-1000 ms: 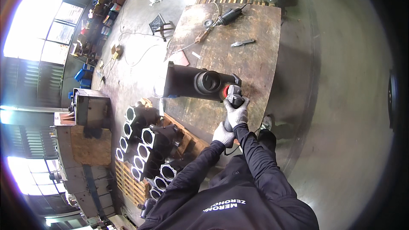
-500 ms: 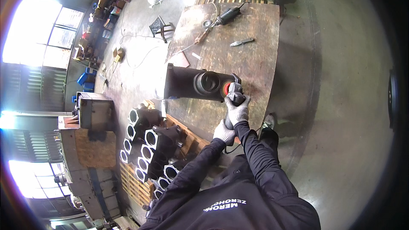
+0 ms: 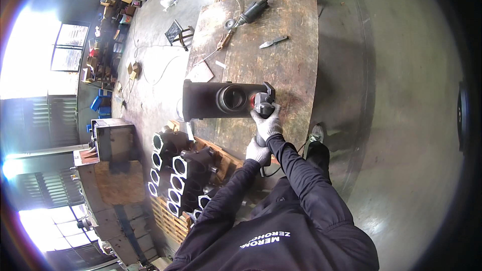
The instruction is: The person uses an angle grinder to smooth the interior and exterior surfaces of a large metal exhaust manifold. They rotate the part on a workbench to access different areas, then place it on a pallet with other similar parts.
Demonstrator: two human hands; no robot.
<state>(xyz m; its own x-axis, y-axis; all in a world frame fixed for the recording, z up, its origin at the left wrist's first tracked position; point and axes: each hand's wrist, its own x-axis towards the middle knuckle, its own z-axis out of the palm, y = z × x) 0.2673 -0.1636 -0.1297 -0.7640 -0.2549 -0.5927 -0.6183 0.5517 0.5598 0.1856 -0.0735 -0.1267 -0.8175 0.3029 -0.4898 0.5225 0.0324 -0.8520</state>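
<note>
A dark, long metal casting (image 3: 201, 101) lies across the wooden tabletop (image 3: 286, 70), its round raised opening (image 3: 232, 99) facing up. Over its right end is an angle grinder (image 3: 264, 104), whose reddish disc (image 3: 252, 101) is at the casting's upper surface beside the opening. My right hand (image 3: 270, 122), in a pale work glove, is closed around the grinder's front part near the head. Behind it, my left hand (image 3: 258, 151), also gloved, grips the rear of the grinder's body. A dark cord loops off below the hands. Whether the disc is touching the metal cannot be made out.
Farther up the tabletop lie a second corded power tool (image 3: 253, 12), a knife-like hand tool (image 3: 273, 42) and a reddish sheet (image 3: 201, 72). Several dark castings (image 3: 193, 170) stand on a pallet (image 3: 170, 216) at the left. A folding stool (image 3: 178, 34) stands beyond the table's left edge.
The view has shifted, so the table and casting appear farther left. The grinder has moved slightly inward along the casting, nearer the round opening, with both hands still on it.
</note>
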